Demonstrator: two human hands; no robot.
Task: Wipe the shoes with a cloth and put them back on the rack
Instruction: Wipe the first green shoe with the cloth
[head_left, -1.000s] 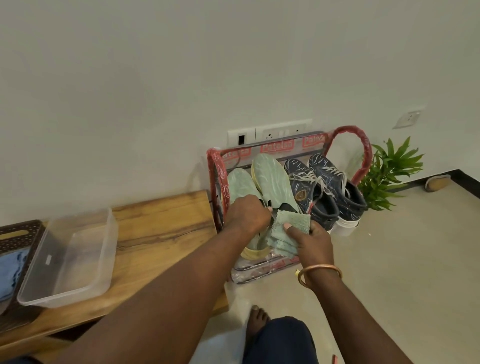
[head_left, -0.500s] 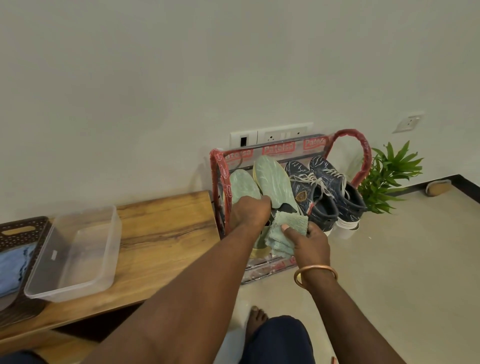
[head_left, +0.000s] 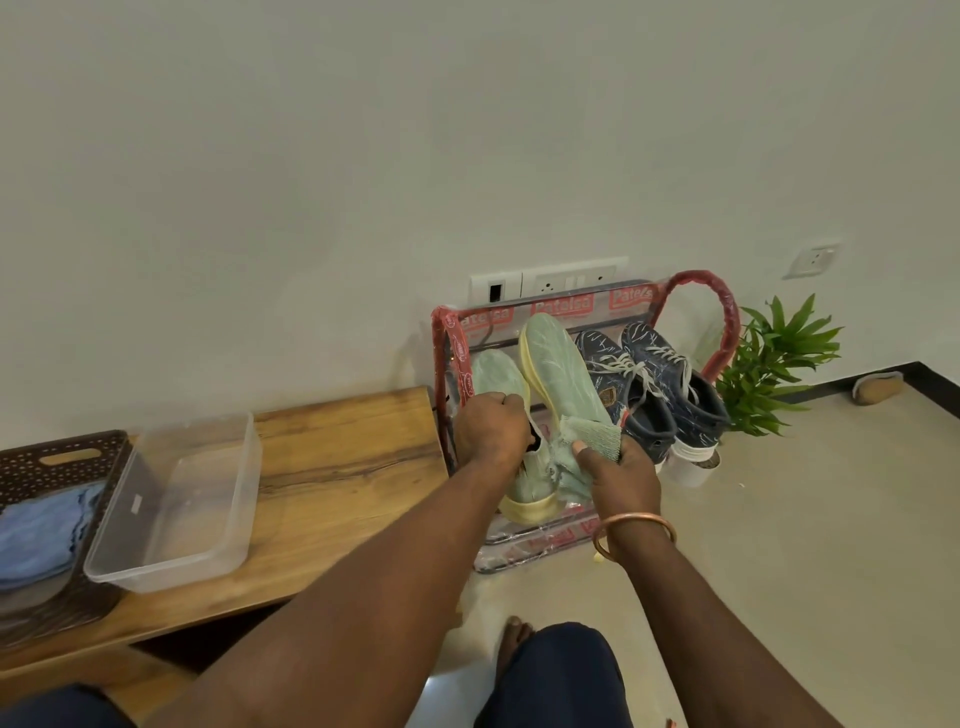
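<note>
4 shoes sit in the red plastic-wrapped rack (head_left: 698, 275): 2 pale green shoes (head_left: 563, 374) with yellow soles and 2 laced navy shoes (head_left: 670, 364). The left hand (head_left: 491, 436) grips 1 green shoe's heel collar; the right hand (head_left: 621, 473) pinches a ribbed green cloth (head_left: 592, 436) beside it. On the wooden bench (head_left: 353, 467), a dark perforated basket (head_left: 31, 467) holds blue fabric (head_left: 36, 530) (crumpled), next to a clear rectangular tub (head_left: 156, 577).

Plain pale wall (head_left: 363, 156) with sockets (head_left: 548, 283) beyond the fingers (head_left: 578, 448). A wooden surface (head_left: 337, 467) lies to their left; glossy beige floor (head_left: 805, 545), dark skirting (head_left: 831, 388) and a green plant (head_left: 769, 364) lie to their right.
</note>
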